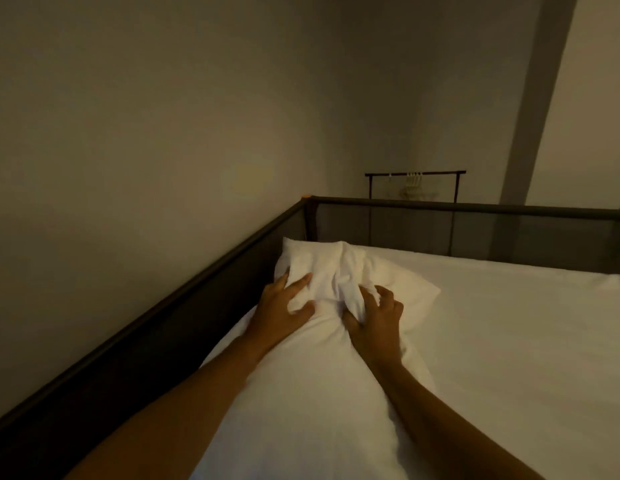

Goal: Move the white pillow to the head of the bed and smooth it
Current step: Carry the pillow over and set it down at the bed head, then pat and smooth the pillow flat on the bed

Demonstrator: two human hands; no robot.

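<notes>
From the head camera, the white pillow (336, 271) lies bunched in the far left corner of the bed (509, 323), against the dark rail (475, 206). The left hand (279, 311) presses it with fingers spread, while the right hand (374, 318) clutches a fold. Placement looks done — smoothing comes next, which calls for letting the fold go and sweeping flat palms outward.

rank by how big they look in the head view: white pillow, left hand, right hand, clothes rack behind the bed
1. white pillow
2. clothes rack, far off, so shrunk by distance
3. left hand and right hand: look alike, no ranking
</notes>
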